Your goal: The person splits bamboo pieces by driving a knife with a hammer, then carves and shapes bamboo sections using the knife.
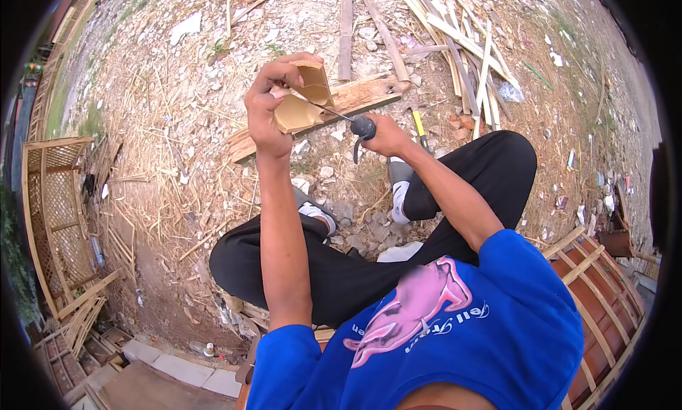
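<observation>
My left hand [268,101] is closed around a short, thick piece of split bamboo [314,80], raised above the ground. Its pale hollow inside faces up, and a gap runs between two parts. My right hand [387,136] grips the dark handle of a knife-like tool [363,127]. A short dark strap or part hangs below that handle. The tool's thin blade, seen nearly edge-on, reaches left into the gap in the bamboo. Its tip is hidden there. Beneath both hands lies a weathered wooden plank [362,94] on the ground.
A yellow-handled hammer or hatchet [419,128] lies beside my right foot. Ahead to the right is a pile of wood strips [472,48]. Two grey boards [346,37] lie ahead. A lattice frame [57,218] stands at left, a wooden slatted structure [597,296] at right.
</observation>
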Motion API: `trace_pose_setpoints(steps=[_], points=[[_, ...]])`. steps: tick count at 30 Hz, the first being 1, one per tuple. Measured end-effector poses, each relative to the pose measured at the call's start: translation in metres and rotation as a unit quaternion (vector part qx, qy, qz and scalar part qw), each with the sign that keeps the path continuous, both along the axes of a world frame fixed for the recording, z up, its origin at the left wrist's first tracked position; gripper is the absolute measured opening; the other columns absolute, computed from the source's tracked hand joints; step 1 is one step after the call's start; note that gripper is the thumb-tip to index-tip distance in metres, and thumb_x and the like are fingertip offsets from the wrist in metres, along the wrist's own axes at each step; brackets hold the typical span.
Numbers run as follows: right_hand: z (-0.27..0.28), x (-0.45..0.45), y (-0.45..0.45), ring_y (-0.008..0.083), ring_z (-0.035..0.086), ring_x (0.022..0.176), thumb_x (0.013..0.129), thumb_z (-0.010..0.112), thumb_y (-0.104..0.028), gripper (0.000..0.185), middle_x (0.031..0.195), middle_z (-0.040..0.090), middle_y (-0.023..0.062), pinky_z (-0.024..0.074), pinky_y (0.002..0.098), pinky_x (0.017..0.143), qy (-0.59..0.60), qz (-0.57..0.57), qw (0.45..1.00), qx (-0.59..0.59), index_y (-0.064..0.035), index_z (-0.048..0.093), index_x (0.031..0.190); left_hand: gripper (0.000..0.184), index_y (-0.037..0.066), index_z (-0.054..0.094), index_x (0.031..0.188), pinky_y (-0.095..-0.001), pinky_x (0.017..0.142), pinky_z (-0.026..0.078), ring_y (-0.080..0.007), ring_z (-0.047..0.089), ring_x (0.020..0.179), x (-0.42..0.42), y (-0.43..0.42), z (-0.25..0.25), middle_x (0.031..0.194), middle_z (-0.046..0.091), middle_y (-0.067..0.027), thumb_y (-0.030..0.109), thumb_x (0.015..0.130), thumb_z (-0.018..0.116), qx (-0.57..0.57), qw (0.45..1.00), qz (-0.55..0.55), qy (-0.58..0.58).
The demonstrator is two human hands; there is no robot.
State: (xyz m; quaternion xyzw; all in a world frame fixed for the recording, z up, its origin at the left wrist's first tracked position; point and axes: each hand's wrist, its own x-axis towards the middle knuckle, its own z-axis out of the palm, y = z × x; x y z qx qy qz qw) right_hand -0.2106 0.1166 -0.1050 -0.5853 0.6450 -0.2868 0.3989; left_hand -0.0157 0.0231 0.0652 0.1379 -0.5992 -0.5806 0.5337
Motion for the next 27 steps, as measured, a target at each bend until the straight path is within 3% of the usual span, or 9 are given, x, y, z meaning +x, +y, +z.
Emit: trace_pose_setpoints(steps=[2,5,6,15,19,21,23,27], points=[[0.000,0.009,0.002,0.0289,0.068,0.084,0.070,0.074,-0.011,0.041,0.089,0.069,0.0145,0.0521,0.0373,0.080,-0.006,-0.023,1.000,-0.013,-0.0063,0.064,0.110,0.028,-0.003,0.052,0.088,-0.0420,0.094,0.044,-0.0339,0.059,0.104,0.001,-0.004,0.000,0.108,0.062,-0.0285,0.022,0.079,0.042,0.005,1.000,-0.008,0.013],[0.008,0.015,0.004,0.0374,0.067,0.089,0.072,0.073,-0.015,0.034,0.094,0.069,0.0196,0.0521,0.0431,0.078,0.011,-0.040,0.999,-0.015,-0.0061,0.063,0.103,0.023,0.000,0.050,0.089,-0.0498,0.096,0.044,-0.0390,0.058,0.106,0.005,-0.007,-0.002,0.109,0.061,-0.0290,0.020,0.080,0.042,0.017,1.000,0.001,0.024],[0.003,0.016,0.004,0.0398,0.066,0.090,0.073,0.075,-0.016,0.037,0.094,0.070,0.0202,0.0522,0.0455,0.077,0.026,-0.044,0.999,-0.014,-0.0078,0.061,0.107,0.022,0.001,0.050,0.090,-0.0524,0.097,0.044,-0.0407,0.057,0.107,0.005,-0.008,-0.001,0.110,0.060,-0.0291,0.019,0.080,0.041,0.019,0.999,0.004,0.028],[-0.024,0.029,0.013,0.0414,0.066,0.087,0.073,0.075,-0.018,0.040,0.089,0.069,0.0205,0.0512,0.0471,0.075,0.007,-0.086,0.996,-0.027,-0.0085,0.060,0.108,0.026,0.002,0.050,0.091,-0.0546,0.100,0.041,-0.0403,0.057,0.106,0.004,0.003,-0.001,0.109,0.060,-0.0289,0.023,0.079,0.041,0.037,0.999,0.010,0.029],[-0.023,0.018,0.008,0.0419,0.066,0.086,0.071,0.073,-0.017,0.040,0.089,0.068,0.0221,0.0510,0.0467,0.075,-0.025,-0.048,0.998,-0.027,-0.0063,0.060,0.108,0.034,0.003,0.054,0.107,-0.0548,0.099,0.043,-0.0430,0.059,0.107,0.007,0.000,-0.002,0.111,0.061,-0.0303,0.022,0.080,0.044,0.000,1.000,-0.003,0.011],[-0.021,0.023,0.017,0.0414,0.066,0.086,0.070,0.072,-0.017,0.041,0.089,0.068,0.0222,0.0510,0.0462,0.076,-0.011,-0.061,0.998,-0.029,-0.0050,0.060,0.108,0.055,0.005,0.047,0.133,-0.0536,0.100,0.043,-0.0442,0.062,0.107,0.010,0.004,0.001,0.119,0.060,-0.0316,0.021,0.080,0.048,0.021,1.000,-0.011,0.015],[-0.020,0.027,0.021,0.0389,0.067,0.090,0.069,0.075,-0.018,0.048,0.094,0.068,0.0222,0.0509,0.0428,0.080,-0.023,-0.075,0.997,-0.025,-0.0024,0.061,0.112,0.062,0.005,0.042,0.141,-0.0513,0.103,0.042,-0.0429,0.059,0.115,0.008,0.009,0.010,0.127,0.057,-0.0314,0.020,0.080,0.046,0.059,0.998,-0.006,0.007],[-0.018,0.034,0.020,0.0354,0.068,0.087,0.069,0.075,-0.018,0.046,0.094,0.069,0.0206,0.0515,0.0409,0.079,-0.062,-0.099,0.992,-0.045,-0.0011,0.062,0.110,0.057,0.005,0.040,0.143,-0.0480,0.106,0.040,-0.0391,0.053,0.124,0.009,0.012,0.028,0.138,0.050,-0.0279,0.031,0.092,0.041,0.087,0.994,0.051,-0.033]])
